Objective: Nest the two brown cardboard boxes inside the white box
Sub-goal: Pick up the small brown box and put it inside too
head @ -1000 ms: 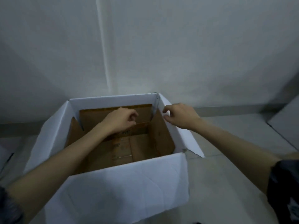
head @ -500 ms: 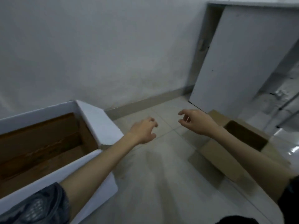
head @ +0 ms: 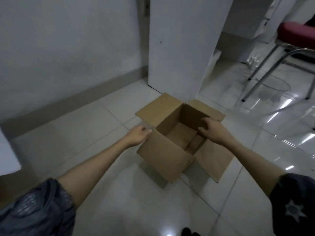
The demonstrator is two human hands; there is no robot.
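A brown cardboard box (head: pixel 163 157) stands open on the tiled floor in the middle of the head view, its flaps spread outward and its inside bare. My left hand (head: pixel 139 135) hovers just left of the box's near-left corner, fingers loosely curled, holding nothing. Over the box's right rim is my right hand (head: pixel 210 131), fingers apart and bent, also holding nothing. Only a corner of the white box (head: pixel 7 155) shows at the far left edge. The other brown box is out of view.
A white cabinet panel (head: pixel 179 48) stands right behind the brown box. A chair with a red seat (head: pixel 296 34) and metal legs stands at the back right. The grey wall and its baseboard (head: pixel 71 99) run along the left.
My view has swung right, away from the white box holding a brown box, onto the second brown box. Both hands left the white box and reached out to this box's sides.
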